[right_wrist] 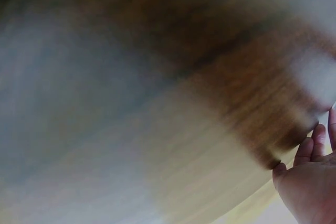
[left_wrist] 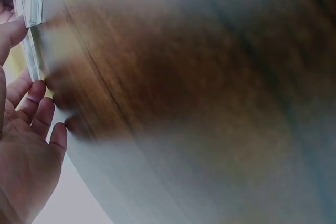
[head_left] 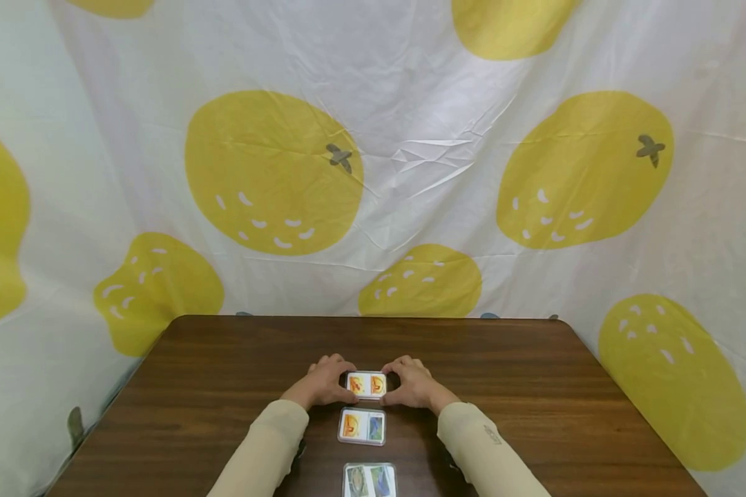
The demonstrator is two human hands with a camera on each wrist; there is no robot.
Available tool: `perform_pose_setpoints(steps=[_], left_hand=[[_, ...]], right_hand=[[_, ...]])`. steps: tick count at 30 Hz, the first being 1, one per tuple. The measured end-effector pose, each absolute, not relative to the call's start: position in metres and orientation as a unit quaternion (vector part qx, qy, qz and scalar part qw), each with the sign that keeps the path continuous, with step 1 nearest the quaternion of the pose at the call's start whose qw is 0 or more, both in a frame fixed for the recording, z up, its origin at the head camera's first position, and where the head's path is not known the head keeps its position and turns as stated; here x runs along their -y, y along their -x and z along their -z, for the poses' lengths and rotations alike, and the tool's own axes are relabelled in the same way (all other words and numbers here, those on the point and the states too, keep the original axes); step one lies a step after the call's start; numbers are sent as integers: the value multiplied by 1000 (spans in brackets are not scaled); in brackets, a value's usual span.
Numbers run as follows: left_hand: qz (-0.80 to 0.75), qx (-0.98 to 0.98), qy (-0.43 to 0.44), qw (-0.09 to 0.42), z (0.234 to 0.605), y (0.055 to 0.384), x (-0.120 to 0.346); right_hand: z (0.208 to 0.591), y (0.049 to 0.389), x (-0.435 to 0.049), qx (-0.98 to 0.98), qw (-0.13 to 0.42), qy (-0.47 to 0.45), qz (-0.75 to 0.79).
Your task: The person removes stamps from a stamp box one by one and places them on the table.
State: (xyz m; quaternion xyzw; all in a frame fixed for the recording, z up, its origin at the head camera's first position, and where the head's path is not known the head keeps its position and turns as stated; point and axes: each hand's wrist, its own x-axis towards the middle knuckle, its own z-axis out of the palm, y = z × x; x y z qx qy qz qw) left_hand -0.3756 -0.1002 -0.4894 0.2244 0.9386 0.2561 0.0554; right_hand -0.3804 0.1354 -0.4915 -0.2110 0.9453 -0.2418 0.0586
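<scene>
Closest to me, the near case (head_left: pixel 369 480) lies flat, its 2 halves printed greenish and blue, its lower edge cut off from view. Just beyond comes the middle case (head_left: pixel 362 426), orange on the left half, blue-green on the right. And past that, the far case (head_left: pixel 367 385) sits between my 2 hands — 2 orange pictures side by side on its face. My left hand (head_left: pixel 326 382) pinches its left end, thumb at the near corner, a finger at the far one; my right hand (head_left: pixel 412 383) mirrors that on the right end, going by the head view.

Trouble from here? If 1 hand pushes harder than the other, the far case could skew; a loose pinch on that slick-looking edge might let it slip. My thumbs are near the middle case too — a careless drag back could knock it crooked.

Under it all, the dark brown table (head_left: pixel 224 359) shows streaky wood grain and rounded far corners. Behind it hangs a pale curtain (head_left: pixel 423 166), creased and shiny, printed with big yellow fruit (head_left: pixel 273 172).
</scene>
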Motion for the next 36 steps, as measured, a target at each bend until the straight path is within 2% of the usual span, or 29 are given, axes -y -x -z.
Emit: perform_pose_setpoints(steps=[36], left_hand=[[-283, -930, -228, 55, 490, 375, 103]], right_hand=[[493, 380, -133, -946, 45, 211, 241]])
